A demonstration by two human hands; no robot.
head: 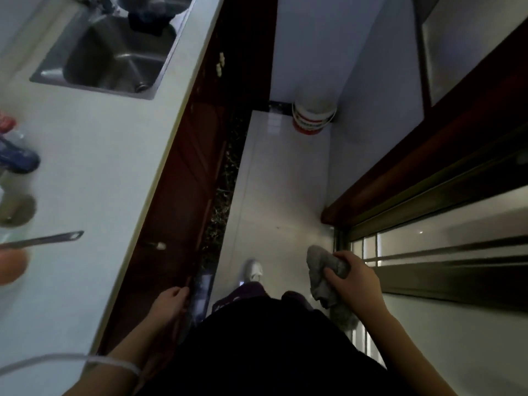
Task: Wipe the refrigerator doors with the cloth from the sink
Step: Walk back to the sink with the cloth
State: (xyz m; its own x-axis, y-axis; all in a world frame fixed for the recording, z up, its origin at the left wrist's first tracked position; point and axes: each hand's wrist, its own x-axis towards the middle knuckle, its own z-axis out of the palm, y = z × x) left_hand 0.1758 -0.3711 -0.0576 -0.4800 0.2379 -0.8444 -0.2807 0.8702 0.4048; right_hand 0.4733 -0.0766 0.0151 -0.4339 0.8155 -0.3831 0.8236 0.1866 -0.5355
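Your right hand (353, 278) is closed around the grey cloth (320, 265). The fingers and thumb are curled over its bunched middle, one end bulges out ahead of your knuckles and the rest hangs down below your palm. So the cloth is out of the sink and down at your right hip, above the pale floor tiles.

Your left hand (171, 302) hangs low on the other side with its fingers loosely curled and nothing in them. The fingertips lie right at the dark red cabinet front (183, 195), but the blur hides whether they actually touch it.

Just beside your right hand, on its outer side, runs a shiny metal panel with long bars (445, 247). It may be the refrigerator, though at this steep angle I cannot be sure. The cloth is near that panel, not against it.

Well ahead of your left hand, up on the white counter (100, 167), sits the steel sink (94, 86). A metal utensil handle (48, 239) lies on the counter, out to the left of that hand.

Between your hands a white shoe (254, 269) shows on the floor. Far ahead of your right hand a white and red bucket (313, 117) stands in the corner.
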